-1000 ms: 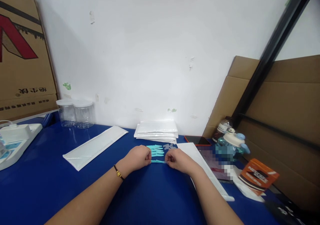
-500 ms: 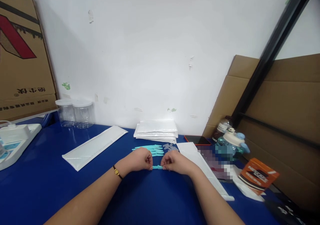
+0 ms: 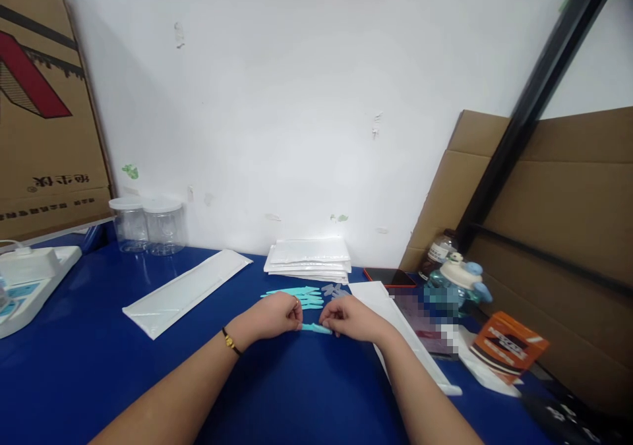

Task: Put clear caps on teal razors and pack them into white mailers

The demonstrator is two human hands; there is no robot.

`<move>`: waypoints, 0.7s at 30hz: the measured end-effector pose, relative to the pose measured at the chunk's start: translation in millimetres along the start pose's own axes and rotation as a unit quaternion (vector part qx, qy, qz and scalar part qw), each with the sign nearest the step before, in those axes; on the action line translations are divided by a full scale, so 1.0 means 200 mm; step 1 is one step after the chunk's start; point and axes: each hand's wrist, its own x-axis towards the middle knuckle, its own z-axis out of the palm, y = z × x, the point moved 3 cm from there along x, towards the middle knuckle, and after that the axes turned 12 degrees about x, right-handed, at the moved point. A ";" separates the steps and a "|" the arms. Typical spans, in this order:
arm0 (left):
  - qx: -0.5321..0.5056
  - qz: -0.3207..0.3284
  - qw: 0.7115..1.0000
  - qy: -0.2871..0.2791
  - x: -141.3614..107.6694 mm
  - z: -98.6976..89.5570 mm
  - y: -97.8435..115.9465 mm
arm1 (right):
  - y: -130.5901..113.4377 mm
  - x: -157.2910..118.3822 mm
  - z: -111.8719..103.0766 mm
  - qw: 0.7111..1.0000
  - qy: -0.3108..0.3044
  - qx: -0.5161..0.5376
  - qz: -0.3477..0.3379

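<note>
Near the middle of the blue table, my left hand (image 3: 287, 313) pinches the left end of a small turquoise stick-like piece (image 3: 315, 328). My right hand (image 3: 342, 318) is at the piece's right end, its fingers curled; whether they grip it is too small to tell. Just beyond the hands lie several similar turquoise pieces (image 3: 310, 298), partly hidden by my left hand. To their right is a small group of greyish translucent pieces (image 3: 336, 291).
A stack of white packets (image 3: 309, 252) stands by the wall. One long white packet (image 3: 188, 292) lies left; another (image 3: 408, 333) lies under my right forearm. Two clear jars (image 3: 165, 229), a phone (image 3: 390, 277), a bottle (image 3: 455, 283) and an orange box (image 3: 509, 346) stand around.
My right hand's fingertips have shifted slightly right along the turquoise piece, and more of its right end shows. My left hand has barely moved.
</note>
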 end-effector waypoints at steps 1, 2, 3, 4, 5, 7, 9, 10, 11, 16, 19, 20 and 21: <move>-0.006 0.003 1.000 0.010 0.00 0.00 0.00 | -0.01 0.00 0.01 1.000 -0.004 0.029 0.004; -0.020 0.008 1.000 0.014 0.00 -0.01 0.00 | -0.02 0.00 0.01 0.998 -0.004 0.059 0.007; -0.041 0.013 0.999 0.012 0.00 -0.01 -0.01 | -0.02 0.01 0.01 0.996 0.001 0.087 0.009; -0.063 0.018 0.998 0.006 0.00 0.00 -0.02 | -0.02 0.01 0.01 0.994 0.009 0.111 0.009; -0.083 0.024 0.996 -0.001 0.01 0.00 -0.03 | -0.02 0.01 0.00 0.991 0.020 0.131 0.008; -0.110 0.025 0.994 -0.006 0.01 -0.01 -0.06 | -0.02 0.01 -0.03 0.986 0.046 0.161 0.002; -0.124 0.014 0.992 -0.002 0.02 -0.02 -0.10 | -0.01 0.00 -0.07 0.980 0.078 0.182 -0.005; -0.132 0.004 0.991 -0.002 0.02 -0.03 -0.12 | 0.00 0.00 -0.08 0.977 0.093 0.192 -0.007; -0.142 -0.003 0.990 -0.006 0.02 -0.03 -0.13 | 0.01 0.00 -0.10 0.974 0.106 0.202 -0.009; -0.165 -0.007 0.986 -0.029 0.03 -0.02 -0.16 | 0.03 0.02 -0.10 0.961 0.157 0.222 -0.043; -0.172 -0.005 0.985 -0.023 0.03 -0.02 -0.16 | 0.03 0.04 -0.10 0.951 0.190 0.236 -0.056; -0.174 -0.003 0.985 -0.022 0.03 -0.02 -0.16 | 0.03 0.04 -0.09 0.948 0.193 0.248 -0.059; -0.175 -0.002 0.984 -0.020 0.03 -0.02 -0.15 | 0.03 0.04 -0.09 0.944 0.192 0.261 -0.061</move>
